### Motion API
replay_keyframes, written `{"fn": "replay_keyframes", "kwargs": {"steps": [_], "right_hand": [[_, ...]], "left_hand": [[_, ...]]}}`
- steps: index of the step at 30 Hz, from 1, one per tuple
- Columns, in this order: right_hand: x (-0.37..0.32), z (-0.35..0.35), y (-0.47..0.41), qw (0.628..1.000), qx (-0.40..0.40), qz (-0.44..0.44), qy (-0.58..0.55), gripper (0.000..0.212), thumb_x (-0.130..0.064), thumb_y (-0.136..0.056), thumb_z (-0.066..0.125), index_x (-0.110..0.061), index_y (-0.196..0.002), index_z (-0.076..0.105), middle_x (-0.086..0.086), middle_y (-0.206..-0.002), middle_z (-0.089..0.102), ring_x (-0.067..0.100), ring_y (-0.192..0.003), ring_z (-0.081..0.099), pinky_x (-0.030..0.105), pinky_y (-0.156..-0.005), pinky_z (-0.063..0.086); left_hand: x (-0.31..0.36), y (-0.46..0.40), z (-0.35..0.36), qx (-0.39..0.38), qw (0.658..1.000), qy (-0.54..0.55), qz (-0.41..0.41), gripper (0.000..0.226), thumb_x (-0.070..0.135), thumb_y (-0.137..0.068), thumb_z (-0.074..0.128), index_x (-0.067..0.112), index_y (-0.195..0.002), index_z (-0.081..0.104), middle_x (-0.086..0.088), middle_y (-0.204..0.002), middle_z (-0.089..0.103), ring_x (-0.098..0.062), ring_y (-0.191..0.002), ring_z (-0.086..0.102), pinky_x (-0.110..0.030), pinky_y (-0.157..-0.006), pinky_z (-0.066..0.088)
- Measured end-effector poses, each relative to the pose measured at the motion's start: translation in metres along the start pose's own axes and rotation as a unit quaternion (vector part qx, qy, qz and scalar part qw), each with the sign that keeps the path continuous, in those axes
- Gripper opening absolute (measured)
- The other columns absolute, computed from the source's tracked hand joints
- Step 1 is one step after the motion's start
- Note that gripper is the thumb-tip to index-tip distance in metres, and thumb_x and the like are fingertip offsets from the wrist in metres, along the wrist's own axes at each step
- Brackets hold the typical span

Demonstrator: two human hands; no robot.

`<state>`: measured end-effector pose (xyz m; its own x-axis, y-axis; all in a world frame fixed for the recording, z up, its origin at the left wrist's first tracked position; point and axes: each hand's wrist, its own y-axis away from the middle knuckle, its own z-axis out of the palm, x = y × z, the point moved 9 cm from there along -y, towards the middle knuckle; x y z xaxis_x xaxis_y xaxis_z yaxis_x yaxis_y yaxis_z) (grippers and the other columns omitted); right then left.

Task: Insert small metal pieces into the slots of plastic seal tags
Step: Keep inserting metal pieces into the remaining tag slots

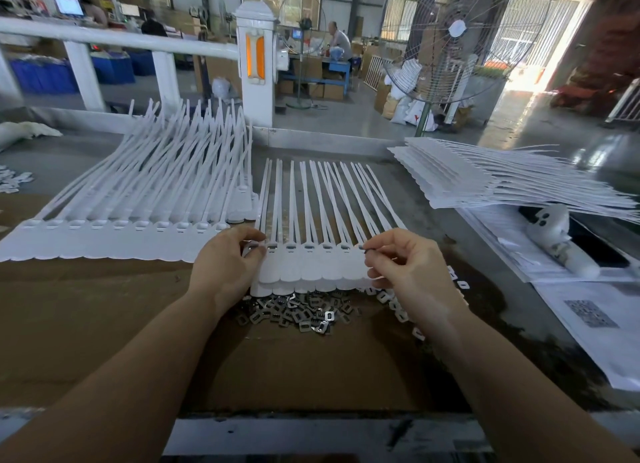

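Seal tags — smooth matt white plastic, metal pieces — bright glossy steel-like clips, cardboard sheet of dull brown paper, worktop in grey scuffed metal.

A strip of seal tags lies at the middle of the workbench, its left end under the left hand and its right end under the right hand. A heap of metal pieces lies just in front of it. A larger tag stack lies to the left, another tag pile to the right, and a standing fan behind the bench.
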<state>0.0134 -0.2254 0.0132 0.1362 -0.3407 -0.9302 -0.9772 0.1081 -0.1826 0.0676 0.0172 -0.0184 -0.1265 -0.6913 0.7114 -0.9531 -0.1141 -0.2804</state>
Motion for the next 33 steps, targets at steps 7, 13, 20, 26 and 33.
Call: {"fn": "replay_keyframes", "kwargs": {"steps": [7, 13, 20, 26, 33], "right_hand": [[0.014, -0.017, -0.008, 0.996, 0.020, 0.057, -0.062, 0.011, -0.001, -0.082, 0.065, -0.010, -0.084, 0.071, 0.007, -0.074, 0.072, 0.014, -0.071, 0.069, 0.017, -0.063, 0.054], [0.022, -0.043, -0.022, 0.993, 0.066, 0.067, -0.073, 0.015, 0.002, -0.083, 0.065, -0.012, -0.087, 0.070, 0.007, -0.077, 0.071, 0.017, -0.073, 0.070, 0.018, -0.063, 0.055], [0.026, -0.043, -0.024, 0.986, 0.053, 0.076, -0.138, 0.014, 0.005, -0.081, 0.064, -0.008, -0.079, 0.070, 0.008, -0.071, 0.072, 0.017, -0.071, 0.071, 0.018, -0.063, 0.054], [0.031, -0.041, -0.022, 0.978, 0.042, 0.100, -0.176, 0.008, 0.004, -0.080, 0.065, -0.001, -0.086, 0.067, 0.010, -0.073, 0.072, 0.018, -0.072, 0.071, 0.018, -0.060, 0.054], [0.031, -0.038, -0.019, 0.975, 0.027, 0.110, -0.190, 0.006, -0.001, -0.078, 0.068, -0.006, -0.080, 0.069, 0.008, -0.072, 0.072, 0.016, -0.069, 0.070, 0.020, -0.060, 0.054]], "left_hand": [[-0.001, 0.000, 0.000, 0.002, 1.000, 0.001, 0.002, 0.020, 0.023, -0.091, 0.058, 0.021, -0.110, 0.064, -0.002, -0.112, 0.063, -0.010, -0.093, 0.051, -0.023, -0.079, 0.036], [-0.002, 0.000, 0.000, 0.002, 1.000, -0.003, 0.001, 0.020, 0.022, -0.091, 0.058, 0.021, -0.109, 0.064, -0.002, -0.111, 0.063, -0.012, -0.094, 0.052, -0.023, -0.079, 0.037], [-0.001, -0.001, 0.001, 0.002, 1.000, 0.000, 0.004, 0.020, 0.022, -0.090, 0.058, 0.021, -0.109, 0.064, -0.002, -0.111, 0.063, -0.012, -0.095, 0.052, -0.024, -0.080, 0.038], [-0.001, 0.000, 0.000, 0.002, 1.000, 0.006, 0.002, 0.019, 0.021, -0.090, 0.058, 0.020, -0.108, 0.064, -0.002, -0.110, 0.064, -0.012, -0.094, 0.052, -0.024, -0.080, 0.038], [-0.001, 0.001, 0.000, 0.000, 1.000, -0.001, -0.002, 0.020, 0.021, -0.090, 0.058, 0.020, -0.109, 0.064, -0.002, -0.111, 0.063, -0.016, -0.100, 0.055, -0.024, -0.080, 0.038]]}}
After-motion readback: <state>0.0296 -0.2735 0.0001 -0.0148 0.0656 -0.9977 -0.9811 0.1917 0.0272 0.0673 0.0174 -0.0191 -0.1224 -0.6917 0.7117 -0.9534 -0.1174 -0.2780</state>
